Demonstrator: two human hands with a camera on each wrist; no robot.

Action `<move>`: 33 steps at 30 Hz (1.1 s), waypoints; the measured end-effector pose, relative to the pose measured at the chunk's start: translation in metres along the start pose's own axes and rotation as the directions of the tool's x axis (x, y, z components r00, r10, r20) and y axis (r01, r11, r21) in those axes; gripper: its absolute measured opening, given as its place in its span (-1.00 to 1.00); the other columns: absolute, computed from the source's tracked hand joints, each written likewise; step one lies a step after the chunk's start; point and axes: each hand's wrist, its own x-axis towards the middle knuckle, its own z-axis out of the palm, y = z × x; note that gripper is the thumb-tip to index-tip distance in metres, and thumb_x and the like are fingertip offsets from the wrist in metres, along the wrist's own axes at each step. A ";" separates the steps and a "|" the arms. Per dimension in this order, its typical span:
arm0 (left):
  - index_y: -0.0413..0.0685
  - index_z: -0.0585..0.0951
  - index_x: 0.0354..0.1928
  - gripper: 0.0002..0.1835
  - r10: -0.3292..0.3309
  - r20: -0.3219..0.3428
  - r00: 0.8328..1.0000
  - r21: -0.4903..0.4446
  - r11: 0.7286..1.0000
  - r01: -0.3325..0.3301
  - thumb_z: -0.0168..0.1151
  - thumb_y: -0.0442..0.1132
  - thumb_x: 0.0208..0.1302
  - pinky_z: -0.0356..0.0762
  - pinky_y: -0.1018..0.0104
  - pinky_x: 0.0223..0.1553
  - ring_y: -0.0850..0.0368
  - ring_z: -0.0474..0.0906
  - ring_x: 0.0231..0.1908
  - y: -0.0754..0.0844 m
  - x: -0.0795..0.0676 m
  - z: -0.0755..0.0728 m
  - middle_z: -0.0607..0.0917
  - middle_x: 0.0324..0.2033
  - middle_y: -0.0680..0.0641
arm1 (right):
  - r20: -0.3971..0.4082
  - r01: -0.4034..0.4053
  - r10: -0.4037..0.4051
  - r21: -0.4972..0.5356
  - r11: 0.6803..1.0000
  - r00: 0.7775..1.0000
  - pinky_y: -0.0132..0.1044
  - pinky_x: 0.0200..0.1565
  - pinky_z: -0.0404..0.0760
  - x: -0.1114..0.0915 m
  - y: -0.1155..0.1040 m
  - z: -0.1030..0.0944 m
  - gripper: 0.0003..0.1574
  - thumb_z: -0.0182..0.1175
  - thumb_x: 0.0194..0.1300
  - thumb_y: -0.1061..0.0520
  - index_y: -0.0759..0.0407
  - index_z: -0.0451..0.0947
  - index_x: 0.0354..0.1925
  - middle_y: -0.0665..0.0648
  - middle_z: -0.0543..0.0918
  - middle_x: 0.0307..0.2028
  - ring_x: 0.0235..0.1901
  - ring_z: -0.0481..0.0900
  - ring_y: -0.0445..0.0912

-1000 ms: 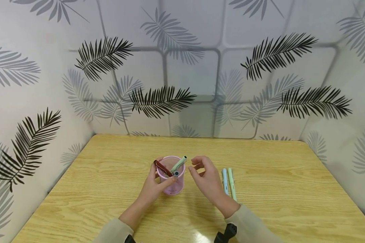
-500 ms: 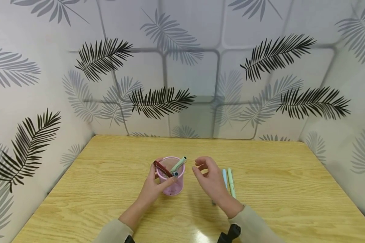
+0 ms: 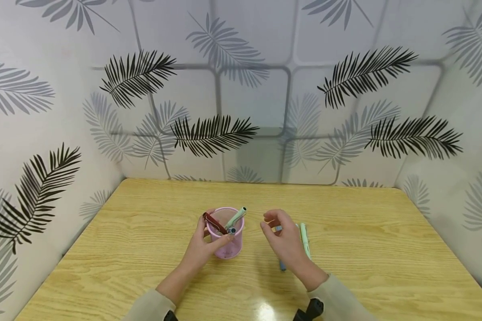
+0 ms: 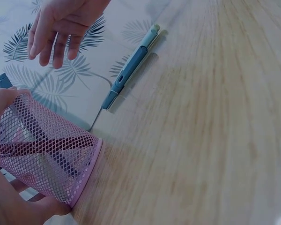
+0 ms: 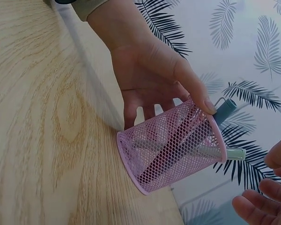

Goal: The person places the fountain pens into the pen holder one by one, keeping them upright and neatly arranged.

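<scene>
My left hand point(image 3: 201, 248) holds a pink mesh pen holder point(image 3: 230, 250) upright on the table, thumb on the near rim and fingers round the far left side. Inside lean a dark red pen point(image 3: 214, 222), a light green pen point(image 3: 237, 216) and a dark blue-grey pen point(image 3: 231, 230). To the right of the holder, my right hand point(image 3: 285, 243) hovers with loosely bent fingers and nothing between them. Under and beside it lie a blue pen point(image 4: 126, 70), mostly hidden by the hand in the head view, and a pale green pen point(image 3: 305, 240).
The wooden table point(image 3: 369, 267) stretches out on both sides. Behind it and at the sides stand pale walls point(image 3: 257, 156) with a leaf pattern. A bright reflection shows near the table's front edge.
My right hand has drawn away from the pen holder to the right, over the loose pens, and now covers most of the blue one. The left hand and holder have stayed put.
</scene>
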 end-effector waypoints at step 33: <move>0.01 0.14 0.36 -0.16 -0.002 0.029 1.000 -0.007 1.000 0.002 0.37 -0.20 0.09 0.44 0.00 -0.06 -0.21 0.33 0.08 0.017 -0.007 -0.002 0.30 0.23 -0.21 | -0.033 -0.102 0.099 -0.111 0.988 0.995 -0.34 -0.42 0.53 -0.008 0.030 -0.039 -0.75 0.21 0.24 0.25 0.20 0.48 -0.09 0.13 0.56 -0.23 -0.33 0.53 -0.04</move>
